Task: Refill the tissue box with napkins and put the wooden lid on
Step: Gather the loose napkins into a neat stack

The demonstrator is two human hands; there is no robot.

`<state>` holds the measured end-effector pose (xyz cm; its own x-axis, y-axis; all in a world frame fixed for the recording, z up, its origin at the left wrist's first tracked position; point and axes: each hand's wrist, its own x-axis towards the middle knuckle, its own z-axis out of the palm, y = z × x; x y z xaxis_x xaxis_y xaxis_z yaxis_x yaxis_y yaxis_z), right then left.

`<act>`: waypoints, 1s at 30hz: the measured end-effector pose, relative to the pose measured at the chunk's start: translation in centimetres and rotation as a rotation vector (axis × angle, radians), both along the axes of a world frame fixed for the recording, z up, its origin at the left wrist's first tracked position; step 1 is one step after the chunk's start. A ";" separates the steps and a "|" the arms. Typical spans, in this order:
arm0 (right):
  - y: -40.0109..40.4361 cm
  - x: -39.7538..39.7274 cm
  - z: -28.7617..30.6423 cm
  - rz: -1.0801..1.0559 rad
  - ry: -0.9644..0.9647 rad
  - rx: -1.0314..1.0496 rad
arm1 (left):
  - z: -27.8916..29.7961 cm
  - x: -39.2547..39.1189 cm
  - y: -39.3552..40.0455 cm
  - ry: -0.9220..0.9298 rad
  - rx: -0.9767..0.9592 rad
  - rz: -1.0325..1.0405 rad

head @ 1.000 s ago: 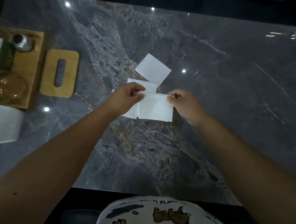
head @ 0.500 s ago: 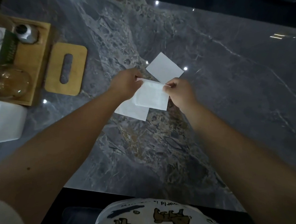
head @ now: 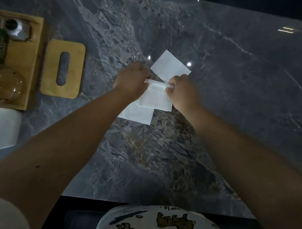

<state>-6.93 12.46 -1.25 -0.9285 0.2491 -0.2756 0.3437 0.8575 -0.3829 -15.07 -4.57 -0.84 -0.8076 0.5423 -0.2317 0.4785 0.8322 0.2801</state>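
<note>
My left hand (head: pixel 131 79) and my right hand (head: pixel 183 91) both pinch the top edge of a white napkin (head: pixel 155 96), held just above the dark marble table (head: pixel 233 100). A second napkin (head: pixel 136 114) lies flat under it, toward me. A third napkin (head: pixel 170 66) lies flat beyond my hands. The wooden lid (head: pixel 62 68), with a long slot in its middle, lies flat on the table to the left. The white tissue box (head: pixel 4 128) stands at the left edge, only partly in view.
A wooden tray (head: pixel 20 58) at the far left holds a round glass vessel (head: pixel 6 85), a small metal-topped jar (head: pixel 13 26) and a green ribbed item (head: pixel 0 47). The table's near edge runs just in front of my printed shirt (head: pixel 160 221).
My hands have lifted the napkin's near part and folded it over, drawing closer together at its top edge. The napkin beneath now shows.
</note>
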 end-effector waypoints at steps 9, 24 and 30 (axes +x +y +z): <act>0.2 -0.3 0.5 0.019 0.007 -0.048 | 1.0 -0.2 1.1 -0.026 -0.137 -0.043; 2.4 1.2 4.4 -0.018 0.045 -0.319 | 3.7 0.7 0.0 -0.175 0.339 -0.054; 3.2 2.8 6.9 -0.094 0.095 -0.382 | 5.5 1.5 -0.3 -0.258 0.424 -0.001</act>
<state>-4.15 15.67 5.62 -0.9323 0.2305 -0.2789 0.3617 0.6136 -0.7019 -13.56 -4.91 4.66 -0.7524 0.6328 -0.1828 0.3498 0.6190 0.7032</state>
